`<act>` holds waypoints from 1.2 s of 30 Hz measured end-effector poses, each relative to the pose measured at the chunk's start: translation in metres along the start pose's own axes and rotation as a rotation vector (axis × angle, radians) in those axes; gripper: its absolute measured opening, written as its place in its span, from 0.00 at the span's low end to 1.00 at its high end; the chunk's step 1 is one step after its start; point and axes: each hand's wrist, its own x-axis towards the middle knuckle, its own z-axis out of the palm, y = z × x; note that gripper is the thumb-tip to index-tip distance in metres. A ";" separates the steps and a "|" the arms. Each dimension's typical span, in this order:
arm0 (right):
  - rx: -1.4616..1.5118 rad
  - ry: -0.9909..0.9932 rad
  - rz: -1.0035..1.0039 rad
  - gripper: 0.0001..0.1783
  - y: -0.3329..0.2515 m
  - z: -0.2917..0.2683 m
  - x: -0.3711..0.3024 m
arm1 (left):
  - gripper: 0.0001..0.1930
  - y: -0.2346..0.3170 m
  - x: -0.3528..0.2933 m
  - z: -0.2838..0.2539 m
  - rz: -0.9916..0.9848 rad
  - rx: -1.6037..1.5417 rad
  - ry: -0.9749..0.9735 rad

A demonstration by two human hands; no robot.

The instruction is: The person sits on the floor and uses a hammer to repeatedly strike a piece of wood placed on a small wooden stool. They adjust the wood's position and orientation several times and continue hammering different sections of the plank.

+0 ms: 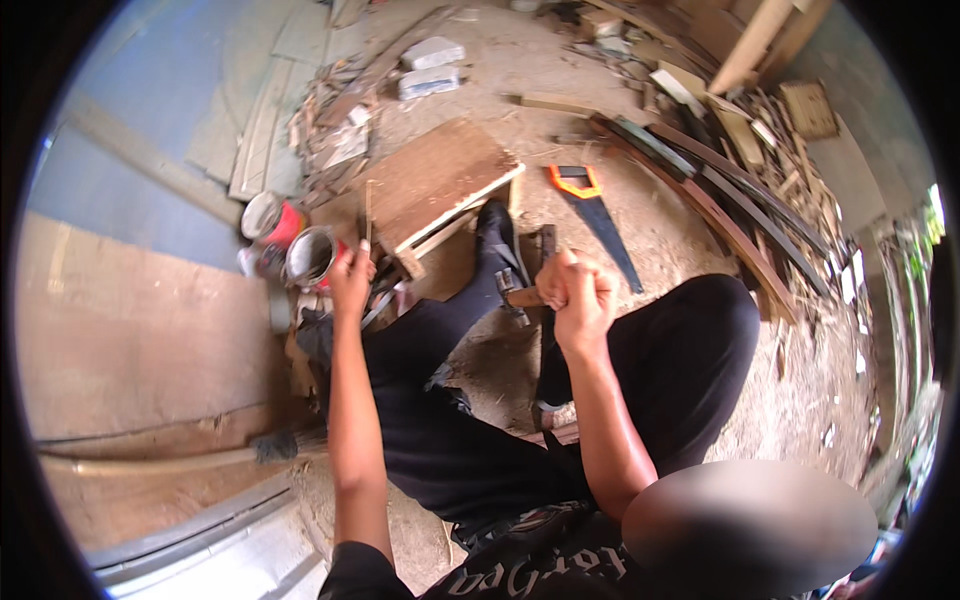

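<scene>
My right hand (pixel 580 300) is closed round the wooden handle of a hammer (pixel 524 297), above the gap between my bent legs. Its metal head points left toward my shin. My left hand (pixel 350 280) is raised beside an open red can (pixel 313 256), with fingers pinched at the lower end of what looks like a thin upright wooden strip (pixel 369 208). Just past that strip lies a low brown wooden box or bench (pixel 440 185) with a flat top. My dark-covered foot (pixel 492 222) rests against its near right edge.
A handsaw (pixel 602 228) with an orange and black handle lies on the dirt floor. Another red can (pixel 268 218) stands behind the first. Long timber lengths (pixel 700 200) and scrap wood pile up at right. Two pale blocks (pixel 430 82) sit at the back. A wooden wall (pixel 150 310) borders my left.
</scene>
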 end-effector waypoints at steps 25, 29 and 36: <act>-0.419 0.832 -0.236 0.20 -0.152 -0.214 -0.038 | 0.30 -0.178 -0.169 0.281 -0.427 0.731 -0.494; -0.322 0.848 -0.168 0.19 -0.150 -0.235 -0.048 | 0.23 -0.108 -0.133 0.280 -0.313 0.516 -0.488; -0.213 0.873 -0.180 0.22 -0.144 -0.245 -0.047 | 0.11 0.064 -0.060 0.263 -0.280 -0.199 -0.534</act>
